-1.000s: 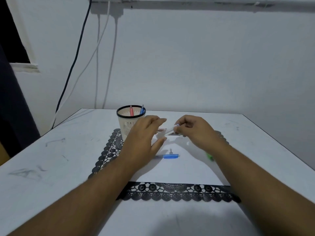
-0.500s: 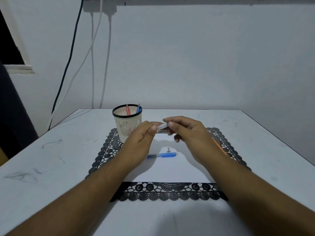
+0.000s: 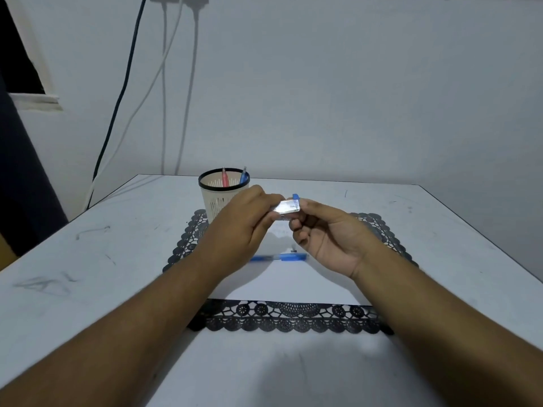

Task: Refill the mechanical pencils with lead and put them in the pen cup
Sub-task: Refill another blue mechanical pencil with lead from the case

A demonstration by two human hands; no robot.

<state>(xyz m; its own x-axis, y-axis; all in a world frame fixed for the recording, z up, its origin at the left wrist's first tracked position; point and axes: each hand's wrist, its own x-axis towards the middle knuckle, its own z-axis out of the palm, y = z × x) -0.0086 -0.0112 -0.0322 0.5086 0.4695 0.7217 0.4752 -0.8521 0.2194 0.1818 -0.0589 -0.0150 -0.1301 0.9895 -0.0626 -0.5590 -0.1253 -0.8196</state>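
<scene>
Head view: lead case (image 3: 287,207) between both hands.

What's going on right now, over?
Left hand and right hand both pinch small clear lead case with blue cap. Blue mechanical pencil waits on white paper. Nothing blocking.

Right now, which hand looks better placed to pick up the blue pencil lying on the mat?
Probably the right hand: it hovers just above the blue pencil's thicker end. Both hands hold the small lead case, so the left hand would need to keep it.
</scene>
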